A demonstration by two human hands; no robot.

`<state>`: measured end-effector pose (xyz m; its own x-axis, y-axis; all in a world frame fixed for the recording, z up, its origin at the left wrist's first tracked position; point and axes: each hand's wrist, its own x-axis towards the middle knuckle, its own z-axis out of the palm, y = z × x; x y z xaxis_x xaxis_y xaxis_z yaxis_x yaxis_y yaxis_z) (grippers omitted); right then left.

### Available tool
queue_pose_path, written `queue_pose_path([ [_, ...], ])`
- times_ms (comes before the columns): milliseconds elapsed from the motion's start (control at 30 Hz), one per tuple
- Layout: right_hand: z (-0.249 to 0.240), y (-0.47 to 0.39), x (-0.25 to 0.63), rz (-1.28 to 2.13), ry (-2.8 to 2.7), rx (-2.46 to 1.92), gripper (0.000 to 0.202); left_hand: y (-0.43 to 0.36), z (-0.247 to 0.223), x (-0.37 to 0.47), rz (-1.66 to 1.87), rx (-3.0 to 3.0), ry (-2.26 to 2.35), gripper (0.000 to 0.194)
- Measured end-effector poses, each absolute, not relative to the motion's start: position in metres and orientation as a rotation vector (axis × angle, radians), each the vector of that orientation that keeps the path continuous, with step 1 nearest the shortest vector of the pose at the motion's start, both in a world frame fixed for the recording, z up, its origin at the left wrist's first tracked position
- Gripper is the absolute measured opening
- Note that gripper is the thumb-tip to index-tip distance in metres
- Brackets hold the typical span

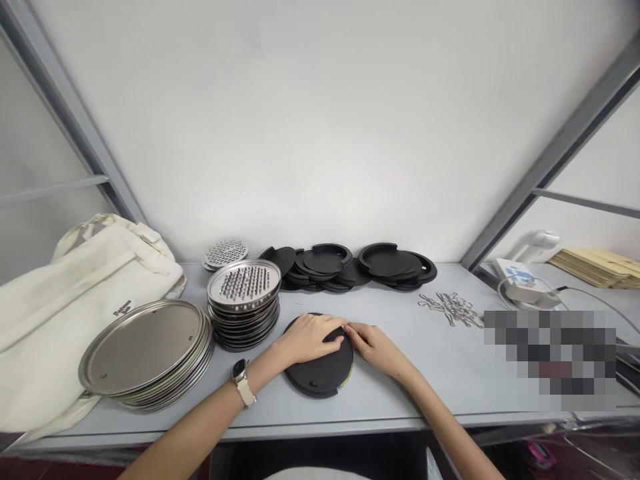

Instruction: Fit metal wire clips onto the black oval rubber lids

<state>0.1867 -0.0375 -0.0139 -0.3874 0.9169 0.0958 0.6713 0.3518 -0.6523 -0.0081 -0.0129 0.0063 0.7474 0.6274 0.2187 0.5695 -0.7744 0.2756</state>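
A round black disc (320, 370) lies on the grey table in front of me, with a small knob near its front and a thin yellowish line along its right edge. My left hand (313, 337) rests on top of the disc, fingers stretched out and thumb apart. At the disc's right edge, the fingertips of my right hand (367, 343) are pinched together, touching or nearly touching my left fingertips. Whatever small thing they hold is hidden. Left of the disc stands a stack of round metal grater plates (243, 287) with raised teeth.
Round metal trays (145, 347) are stacked at the left beside a cream cloth bag (75, 313). Perforated metal discs (226, 255) and black round holders (327, 257) lie along the wall. Wire clips (450, 309), a white device (523, 280) and flat wooden boards (595, 267) are right.
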Motion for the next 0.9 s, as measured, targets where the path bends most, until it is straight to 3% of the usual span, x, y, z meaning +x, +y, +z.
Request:
queue_pose_path([
  [900, -0.0129, -0.0393, 0.1888, 0.696, -2.192, -1.351, 0.03, -0.012, 0.0073, -0.008, 0.436, 2.74, 0.928, 0.029],
])
